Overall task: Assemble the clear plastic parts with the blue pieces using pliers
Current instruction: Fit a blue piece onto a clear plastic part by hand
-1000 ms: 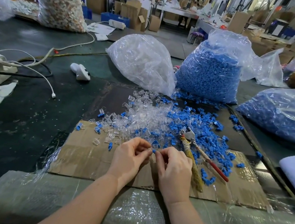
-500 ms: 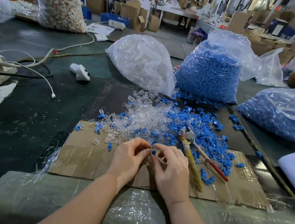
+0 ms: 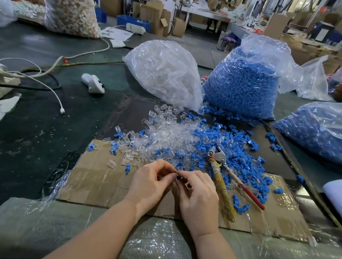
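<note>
Behind the cardboard sheet [image 3: 97, 187] stand a bag of clear parts [image 3: 164, 71], a bag of blue pieces [image 3: 240, 86] and another blue-filled bag [image 3: 332, 131] further right. Loose clear and blue parts lie heaped on the cardboard. Left hand [image 3: 149, 184] and right hand [image 3: 197, 197] together pinch one small blue piece [image 3: 179, 177] at their fingertips. Pliers [image 3: 223, 178] lie just beside the right hand.

Bright, even daylight from the far windows, which are blown out. Soft shadows under both hands. Glare on the clear bag [image 3: 165, 74] and bubble wrap [image 3: 159, 247] near the wrists. Wide-angle bending at edges; background right slightly blurred, centre sharp.
</note>
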The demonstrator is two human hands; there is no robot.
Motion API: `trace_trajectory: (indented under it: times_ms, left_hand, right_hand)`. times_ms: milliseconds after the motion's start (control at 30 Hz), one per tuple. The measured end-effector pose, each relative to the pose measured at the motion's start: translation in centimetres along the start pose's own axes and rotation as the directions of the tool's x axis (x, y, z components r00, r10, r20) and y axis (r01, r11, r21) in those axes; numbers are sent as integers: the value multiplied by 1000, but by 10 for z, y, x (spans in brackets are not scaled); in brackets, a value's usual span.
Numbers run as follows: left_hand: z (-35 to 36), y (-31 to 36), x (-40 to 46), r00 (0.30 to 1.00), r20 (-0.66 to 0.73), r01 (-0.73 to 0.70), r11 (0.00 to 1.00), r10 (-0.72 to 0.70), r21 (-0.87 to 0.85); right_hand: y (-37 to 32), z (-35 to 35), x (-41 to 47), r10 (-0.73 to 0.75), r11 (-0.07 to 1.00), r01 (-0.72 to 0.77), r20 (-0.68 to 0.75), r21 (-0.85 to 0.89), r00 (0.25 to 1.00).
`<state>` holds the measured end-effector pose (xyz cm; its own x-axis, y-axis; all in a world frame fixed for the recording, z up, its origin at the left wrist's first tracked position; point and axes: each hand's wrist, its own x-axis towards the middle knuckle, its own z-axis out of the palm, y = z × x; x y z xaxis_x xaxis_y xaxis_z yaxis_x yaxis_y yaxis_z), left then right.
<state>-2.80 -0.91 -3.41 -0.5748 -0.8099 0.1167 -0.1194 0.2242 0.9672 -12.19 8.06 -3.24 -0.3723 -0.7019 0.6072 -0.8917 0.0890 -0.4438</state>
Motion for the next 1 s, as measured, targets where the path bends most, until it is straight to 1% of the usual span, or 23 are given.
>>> trace_trajectory:
  times_ms: [400,467,533,600,633,667,700,733,767,800,833,867,1000]
  left_hand:
    - [-1,4,-2,1000,-13,3,1000,-3,18]
    - [-1,5,-2,1000,-23,5,1000,-4,28]
    - [-1,6,-3,999,-29,16,1000,-16,20]
    - [-2,8,-2,999,-23,48,999,-49,-18]
    - [-2,9,-1,998,-15,67,997,-68,-38]
    - [-2,10,-1,996,-8,85,994,-85,-65]
    - [-2,11,0,995,-2,100,990,-101,-100]
    - [-2,12,0,994,4,111,986,-112,-127]
    - [-2,14,1,993,5,118,983,-118,-139]
    - [-2,15,2,992,5,123,982,-124,-144]
    - [-2,16,3,991,5,130,980,-131,-152]
    - [-2,17,4,991,1,133,979,-134,-153]
    - [-2,20,7,992,-31,116,987,-120,-115]
  right_hand:
    - [-1,-1,0,8,1000,-8,42,5,999]
    - [-3,-5,2,10,1000,-10,25,-14,1000]
    - [-4,-11,4,26,997,-28,-32,-77,999]
    - [-3,-19,8,99,970,-122,-117,-212,988]
    - [-2,-24,11,173,932,-208,-140,-296,975]
    - [1,-30,14,280,868,-304,-118,-393,953]
    - [5,-36,17,420,774,-391,-58,-499,906]
    - [10,-41,20,552,674,-437,12,-596,834]
    - [15,-45,21,647,602,-451,72,-659,759]
    - [19,-47,22,706,564,-453,119,-691,698]
    - [23,-48,23,729,553,-450,147,-701,669]
    - [24,-47,23,730,556,-440,160,-705,665]
    - [23,-46,28,716,556,-420,156,-717,680]
